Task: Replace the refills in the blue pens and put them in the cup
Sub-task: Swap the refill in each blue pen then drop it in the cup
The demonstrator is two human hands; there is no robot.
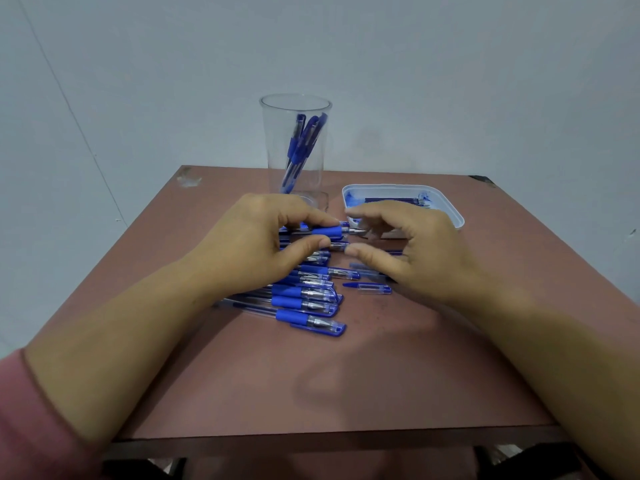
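— What's on that reddish-brown table (381,375)?
— A clear cup (273,150) stands near the far edge, a white tray (454,216) just right of it. Blue pens (308,303) lie in a row across the middle, with one loose cap (374,289) beside them, to the right.

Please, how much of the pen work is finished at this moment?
Done: a few blue pens stand in the tall clear cup. In hand: the left hand grips one blue clear-barrelled pen, right hand near its tip. Left: many similar pens lie in a row on the brown table.
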